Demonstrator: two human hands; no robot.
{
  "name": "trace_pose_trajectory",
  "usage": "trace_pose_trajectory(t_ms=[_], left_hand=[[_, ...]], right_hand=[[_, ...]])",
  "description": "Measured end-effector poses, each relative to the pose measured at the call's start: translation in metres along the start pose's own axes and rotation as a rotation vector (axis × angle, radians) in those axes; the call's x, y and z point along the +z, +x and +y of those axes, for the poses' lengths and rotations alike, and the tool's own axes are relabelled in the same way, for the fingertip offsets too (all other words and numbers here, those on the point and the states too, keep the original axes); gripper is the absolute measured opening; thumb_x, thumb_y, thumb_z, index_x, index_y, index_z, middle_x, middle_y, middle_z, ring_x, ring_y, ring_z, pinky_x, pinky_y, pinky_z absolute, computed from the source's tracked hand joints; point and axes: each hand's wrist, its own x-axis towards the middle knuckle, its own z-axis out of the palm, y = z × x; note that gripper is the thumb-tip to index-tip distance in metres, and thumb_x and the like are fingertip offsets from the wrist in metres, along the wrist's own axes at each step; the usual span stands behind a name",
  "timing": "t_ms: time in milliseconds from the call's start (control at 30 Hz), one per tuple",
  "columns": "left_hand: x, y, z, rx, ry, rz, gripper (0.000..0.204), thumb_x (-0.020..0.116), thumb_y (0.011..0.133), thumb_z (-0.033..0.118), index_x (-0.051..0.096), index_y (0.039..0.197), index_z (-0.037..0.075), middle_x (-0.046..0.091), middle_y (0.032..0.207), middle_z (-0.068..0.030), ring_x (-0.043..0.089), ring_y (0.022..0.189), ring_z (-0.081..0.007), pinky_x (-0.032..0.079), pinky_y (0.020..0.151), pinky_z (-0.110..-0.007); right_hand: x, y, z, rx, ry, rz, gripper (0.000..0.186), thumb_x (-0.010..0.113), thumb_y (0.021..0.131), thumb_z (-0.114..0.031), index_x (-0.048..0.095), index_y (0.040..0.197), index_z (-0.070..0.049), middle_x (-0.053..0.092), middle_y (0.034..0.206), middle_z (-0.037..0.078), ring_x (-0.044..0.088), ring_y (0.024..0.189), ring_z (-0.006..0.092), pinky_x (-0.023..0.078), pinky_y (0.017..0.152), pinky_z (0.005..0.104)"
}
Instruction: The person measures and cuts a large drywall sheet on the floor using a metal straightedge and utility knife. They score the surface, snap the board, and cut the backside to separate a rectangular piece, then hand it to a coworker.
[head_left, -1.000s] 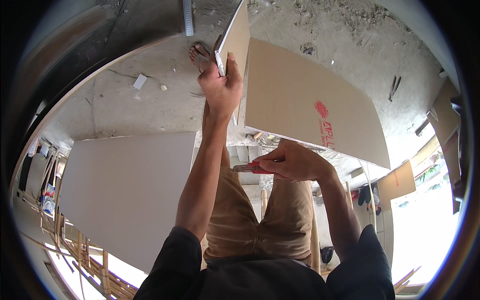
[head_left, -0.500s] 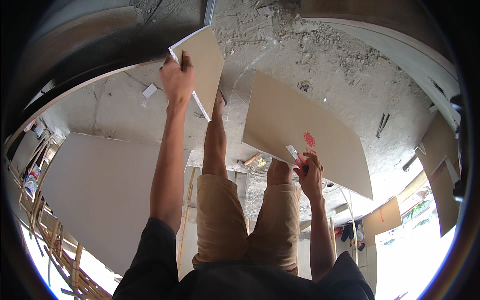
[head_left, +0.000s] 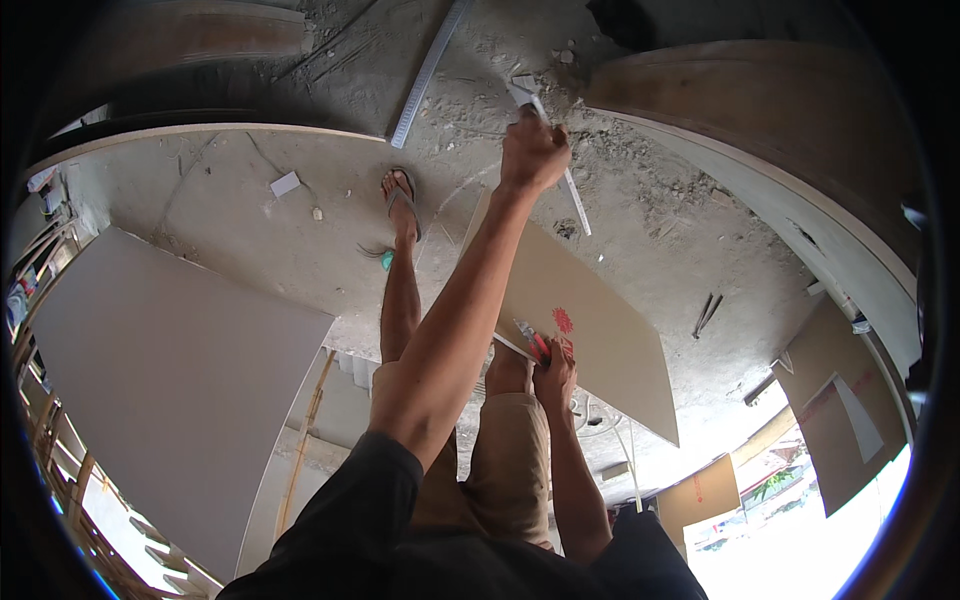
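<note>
My left hand [head_left: 535,155] reaches far out in front and is closed around a small piece of plasterboard [head_left: 577,204]. That piece is turned almost edge-on, so mostly its narrow white edge shows. In my right hand [head_left: 556,382], near my right knee, is a utility knife [head_left: 536,343] with a red handle. The same hand rests by the near edge of a larger brown-faced plasterboard sheet [head_left: 610,335] with a red print, which stands against my leg. My left forearm hides part of the sheet's left side.
A large grey board [head_left: 170,380] leans at the left. A long metal straightedge [head_left: 428,75] lies ahead on the dusty floor, beyond my sandalled left foot [head_left: 402,200]. Rubble [head_left: 670,185] and two thin rods [head_left: 707,315] lie to the right. More brown boards [head_left: 845,420] stand at the far right.
My left hand has swung right and away with the small plasterboard piece, turning it edge-on. The view has shifted, and the straightedge now shows more fully. The knife stays in my right hand.
</note>
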Motion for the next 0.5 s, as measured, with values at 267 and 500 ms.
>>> trace_pose_trajectory(t_ms=[267, 500], left_hand=[[0.000, -0.164, -0.131, -0.208, 0.253, 0.393, 0.087, 0.077, 0.097, 0.048, 0.041, 0.149, -0.012, 0.058, 0.142, -0.0364, 0.058, 0.136, -0.0485, 0.049, 0.112, -0.051], [0.056, -0.220, -0.167, -0.319, -0.404, 0.249, 0.048, 0.068, 0.100, 0.026, 0.051, 0.126, -0.011, 0.076, 0.099, -0.0300, 0.078, 0.091, -0.0422, 0.065, 0.075, -0.049]], right_hand=[[-0.039, 0.035, 0.000, -0.051, -0.065, -0.068, 0.029, 0.069, 0.079, 0.001, 0.062, 0.107, -0.001, 0.072, 0.096, 0.024, 0.070, 0.094, 0.0490, 0.055, 0.080, 0.0547], [-0.050, 0.053, -0.005, 0.085, -0.134, -0.163, 0.026, 0.070, 0.081, 0.003, 0.057, 0.103, -0.001, 0.072, 0.093, 0.027, 0.070, 0.093, 0.0501, 0.052, 0.079, 0.0572]])
